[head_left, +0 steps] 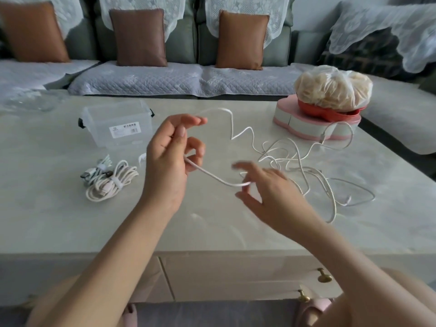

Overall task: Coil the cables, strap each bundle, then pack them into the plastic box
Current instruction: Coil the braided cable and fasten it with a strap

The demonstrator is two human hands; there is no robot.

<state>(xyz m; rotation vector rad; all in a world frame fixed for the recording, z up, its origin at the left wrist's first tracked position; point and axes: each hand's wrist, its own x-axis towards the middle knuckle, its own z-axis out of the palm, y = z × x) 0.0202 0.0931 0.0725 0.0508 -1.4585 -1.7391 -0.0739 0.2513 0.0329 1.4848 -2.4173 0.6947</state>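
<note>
A long white cable (213, 177) runs between my two hands above the table. My left hand (169, 159) is raised and pinches the cable between thumb and fingers, with a loop rising behind it. My right hand (266, 190), blurred, pinches the same cable lower down at its fingertips. The rest of the loose cable (304, 166) lies tangled on the table to the right. Two strapped cable bundles (111, 180) lie at the left. The clear plastic box (118, 125) stands behind them, empty as far as I can see.
A pink heart-shaped box (306, 123) with a red dish and a bag of pale food (332, 87) stands at the back right. Crumpled clear plastic (30, 100) lies at the far left. A sofa with brown cushions (139, 37) lines the far side of the marble table (212, 227).
</note>
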